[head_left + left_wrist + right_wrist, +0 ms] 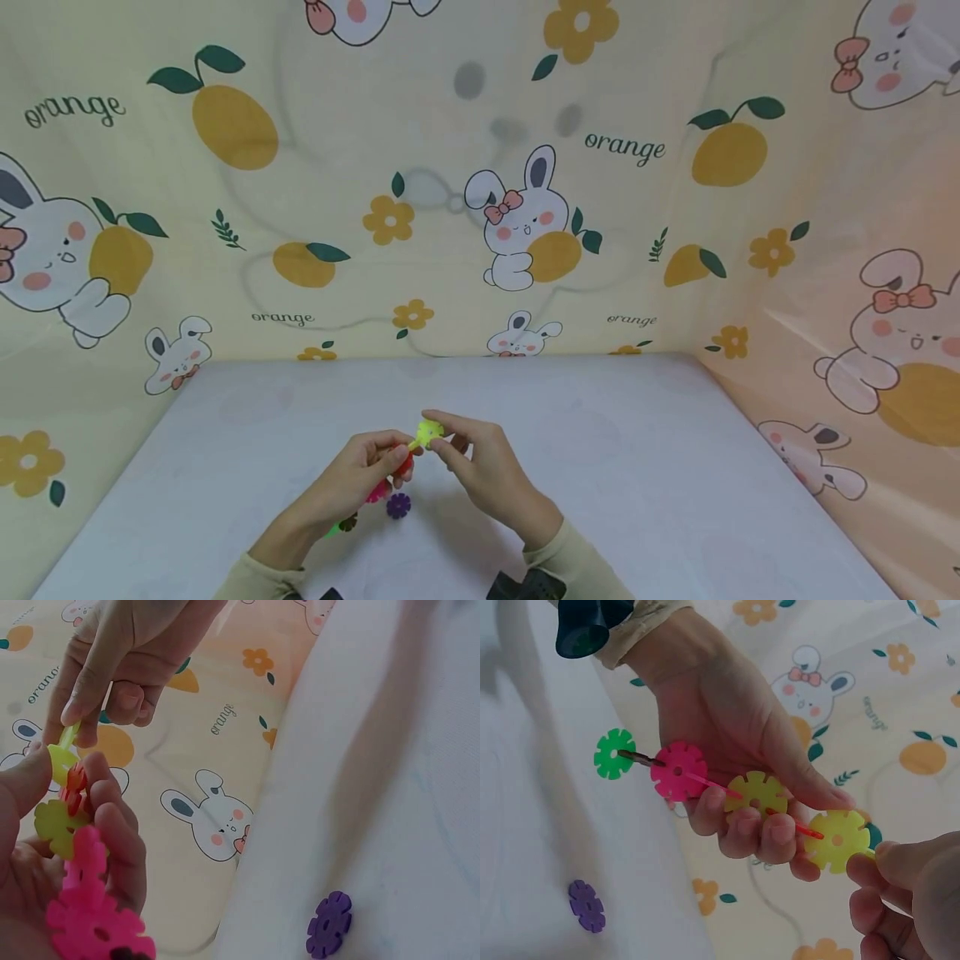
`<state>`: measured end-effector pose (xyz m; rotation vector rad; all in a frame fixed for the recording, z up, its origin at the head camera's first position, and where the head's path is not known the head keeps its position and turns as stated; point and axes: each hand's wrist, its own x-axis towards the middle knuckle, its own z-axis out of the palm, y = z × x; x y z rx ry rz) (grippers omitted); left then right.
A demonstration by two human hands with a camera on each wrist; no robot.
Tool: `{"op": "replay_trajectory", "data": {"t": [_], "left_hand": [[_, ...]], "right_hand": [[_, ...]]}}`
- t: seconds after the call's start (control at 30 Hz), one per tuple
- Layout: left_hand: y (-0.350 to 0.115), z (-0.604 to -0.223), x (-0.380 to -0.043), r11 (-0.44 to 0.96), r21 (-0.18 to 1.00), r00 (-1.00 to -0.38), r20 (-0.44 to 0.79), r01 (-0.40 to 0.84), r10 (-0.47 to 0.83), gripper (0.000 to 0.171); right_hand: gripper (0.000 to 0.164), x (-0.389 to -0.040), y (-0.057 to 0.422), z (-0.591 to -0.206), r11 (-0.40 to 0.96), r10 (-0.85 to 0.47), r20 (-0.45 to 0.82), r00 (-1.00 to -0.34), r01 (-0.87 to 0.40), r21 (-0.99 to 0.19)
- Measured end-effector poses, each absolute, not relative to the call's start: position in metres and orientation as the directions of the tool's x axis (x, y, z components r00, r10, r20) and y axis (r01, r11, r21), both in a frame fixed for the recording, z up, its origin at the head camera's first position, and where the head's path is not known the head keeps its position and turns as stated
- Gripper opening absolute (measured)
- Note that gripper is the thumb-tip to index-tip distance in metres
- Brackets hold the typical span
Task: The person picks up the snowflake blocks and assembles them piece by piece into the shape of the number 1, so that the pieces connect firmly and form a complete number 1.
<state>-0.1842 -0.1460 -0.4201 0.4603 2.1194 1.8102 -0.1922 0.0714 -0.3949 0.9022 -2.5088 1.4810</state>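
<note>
A chain of notched plastic snowflake discs runs along my left hand (352, 475), whose fingers curl round it. In the right wrist view it goes from a green disc (615, 754) through an edge-on brown disc (641, 758), a pink disc (679, 771), a yellow disc (756, 793) and an edge-on red disc (802, 829) to another yellow disc (838, 840). My left thumb presses by that last disc. With thumb and fingertips, my right hand (491, 475) pinches one more yellow disc (70, 733), its edge right at the chain's end. My right fingers partly hide it.
A loose purple snowflake disc (399, 505) lies on the white tabletop (637, 467), below the hands. Behind the table hangs a cream cloth (450, 267) printed with rabbits and oranges, and it also covers both sides.
</note>
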Motion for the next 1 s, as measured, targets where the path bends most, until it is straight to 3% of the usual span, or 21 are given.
{"op": "replay_trajectory", "data": {"t": [1.0], "left_hand": [[-0.1502, -0.4191, -0.1856, 0.147, 0.987, -0.884, -0.008, 0.069, 0.467, 0.040]], "right_hand": [[0.035, -0.1921, 0.0689, -0.3978, 0.354, -0.450, 0.317, -0.835, -0.493, -0.795]]}}
